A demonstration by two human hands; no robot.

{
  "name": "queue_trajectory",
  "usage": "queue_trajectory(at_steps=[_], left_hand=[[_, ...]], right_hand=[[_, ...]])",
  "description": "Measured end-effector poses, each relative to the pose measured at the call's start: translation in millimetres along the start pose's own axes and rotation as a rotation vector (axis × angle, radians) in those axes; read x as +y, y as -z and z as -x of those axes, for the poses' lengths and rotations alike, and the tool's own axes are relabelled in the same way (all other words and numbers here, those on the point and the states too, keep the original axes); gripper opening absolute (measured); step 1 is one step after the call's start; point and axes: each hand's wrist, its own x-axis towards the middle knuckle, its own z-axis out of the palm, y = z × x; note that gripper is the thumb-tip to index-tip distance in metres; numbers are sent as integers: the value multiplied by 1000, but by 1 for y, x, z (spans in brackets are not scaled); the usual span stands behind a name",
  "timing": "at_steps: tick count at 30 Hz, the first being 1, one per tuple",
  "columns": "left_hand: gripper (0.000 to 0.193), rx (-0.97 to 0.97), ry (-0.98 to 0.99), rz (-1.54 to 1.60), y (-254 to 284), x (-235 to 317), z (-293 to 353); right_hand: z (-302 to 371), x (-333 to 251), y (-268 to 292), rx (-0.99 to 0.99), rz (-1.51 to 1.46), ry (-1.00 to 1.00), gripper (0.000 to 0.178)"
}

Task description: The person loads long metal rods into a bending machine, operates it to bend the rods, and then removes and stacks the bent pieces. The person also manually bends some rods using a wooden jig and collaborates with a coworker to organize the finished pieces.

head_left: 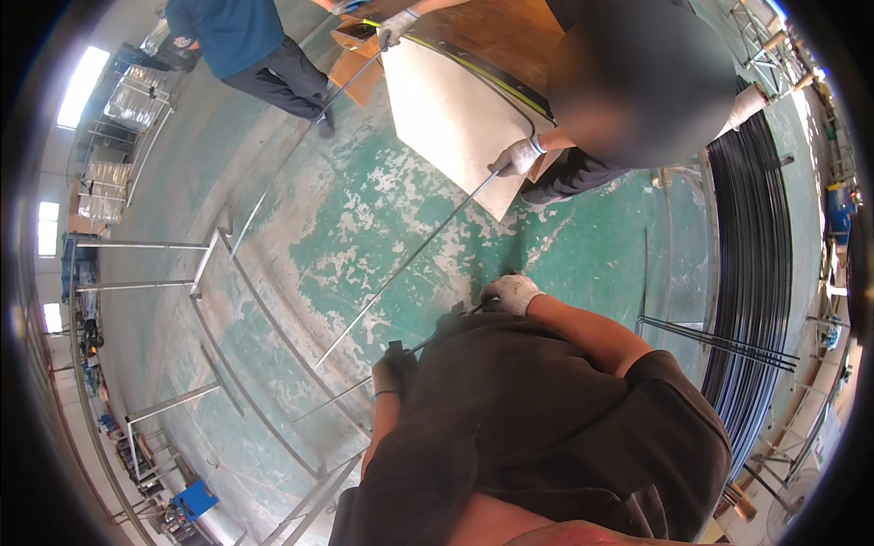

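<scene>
My right hand [514, 293], in a pale work glove, is closed around a thin dark rod [335, 400] in front of my body. Lower and to the left, my left hand [393, 369], also gloved and in shadow, grips the same rod. From there its thin end slants down to the left over the floor. My dark shirt covers part of the rod between my hands. Across from me, a co-worker's gloved hand [517, 159] holds another long thin rod [401, 268], roughly parallel to mine; the co-worker's other gloved hand [396, 29] is farther off.
A white board [437, 100] lies on a brown work table beyond me. Long black rods [751, 246] are stacked at the right. A metal frame [208, 259] with long rails stands at the left. Another person in a blue shirt [223, 36] is at the far left.
</scene>
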Motion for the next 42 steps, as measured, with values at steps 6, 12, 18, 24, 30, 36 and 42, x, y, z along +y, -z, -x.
queue_trajectory(at_steps=[6, 12, 18, 24, 30, 36, 42], left_hand=[[28, 99, 43, 117, -30, -60, -10], [24, 314, -187, -158, 0, -16, 12], [18, 325, -57, -36, 4, -36, -12], [25, 272, 184, 1312, 45, 41, -5], [12, 305, 411, 2218, 73, 64, -3], [22, 97, 55, 2305, 87, 56, -18], [32, -73, -100, 2340, 129, 78, -25]], right_hand=[[0, -4, 11, 104, -68, 100, 31], [-30, -13, 146, 814, -10, 232, 35], [-71, -19, 317, 1112, 391, -32, 54], [-104, -46, 351, 502, 320, -68, 63], [-85, -87, 308, 390, 135, 30, 54], [-39, -113, 256, 489, -85, 29, 37], [41, -130, 176, 442, -221, 49, 24]])
